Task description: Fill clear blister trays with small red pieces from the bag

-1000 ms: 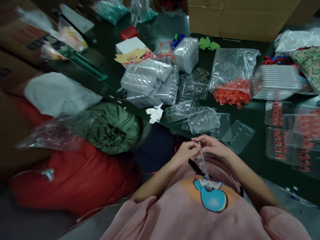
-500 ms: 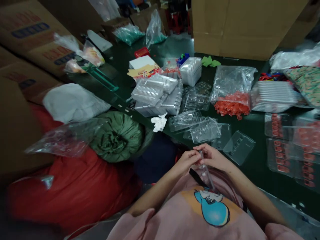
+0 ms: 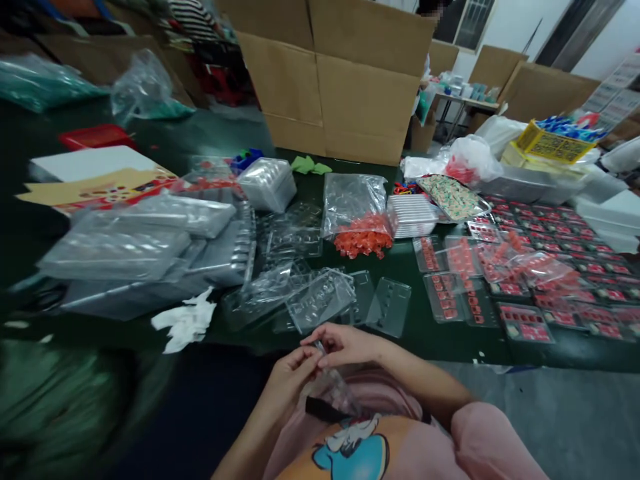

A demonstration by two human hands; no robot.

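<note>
Close to my body, my left hand [image 3: 291, 375] and my right hand [image 3: 345, 345] meet at the fingertips. Between them they pinch a clear plastic blister pack [image 3: 341, 390], tilted down toward my shirt. Fingers hide its upper end, and I cannot make out whether anything is inside. Just beyond the hands lie loose clear blister shells [image 3: 323, 299], overlapping one another. A single clear shell [image 3: 389, 307] rests flat to the right of them. Farther off, an open plastic bag [image 3: 356, 200] spills small red-orange pieces [image 3: 364, 237] onto the dark green table [image 3: 410, 343].
Stacked clear trays [image 3: 150, 247] stand at left behind crumpled white tissue [image 3: 186, 321]. To the right are shells with red pieces [image 3: 443, 295] and rows of filled packs [image 3: 526, 323]. A large cardboard box [image 3: 370, 100] stands at the back, and a yellow basket [image 3: 553, 143] at far right.
My view has swung to the right, bringing the rows of filled packs into sight. Both hands keep their pinch on the clear blister pack, with little change in pose.
</note>
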